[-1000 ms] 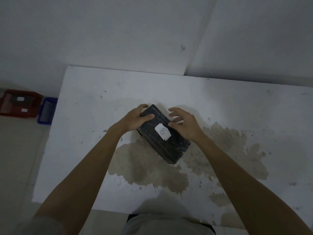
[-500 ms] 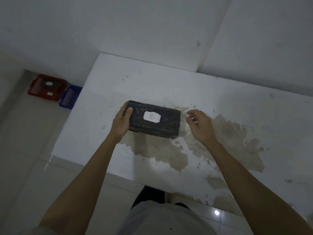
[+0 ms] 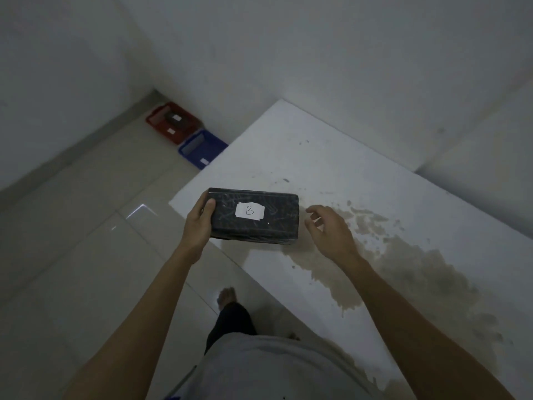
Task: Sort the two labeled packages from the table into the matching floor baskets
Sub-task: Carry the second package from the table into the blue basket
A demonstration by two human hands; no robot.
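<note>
Now lifted clear of the desk (image 3: 331, 157) and carried leftward past its corner: package (image 3: 253, 216), black and film-wrapped, white label marked B facing up. Held at its left end by the left hand (image 3: 199, 223) alone, thumb on top, fingers (image 3: 208, 204) wrapped round the end face and under. Turned since a second ago from a diagonal lie to level and square with the view. Let go by the right hand (image 3: 331, 232), fingers loosely spread and empty, just beside the package's right end but apart from it. Probably bound for the blue basket (image 3: 202, 147) on the floor, beside the red basket (image 3: 173, 121), both against the wall near the room's corner and well apart from the package. Already holding a dark labelled package, the red one; so likely the second and last of the sort. White desk top, scuffed and specked, with a wide brownish stain spreading on the right. Pale glossy floor tiles (image 3: 86, 255), plain grey-white walls, dim light. Swung left with the body, judging by the view; one foot (image 3: 226, 295) forward on the tiles.
</note>
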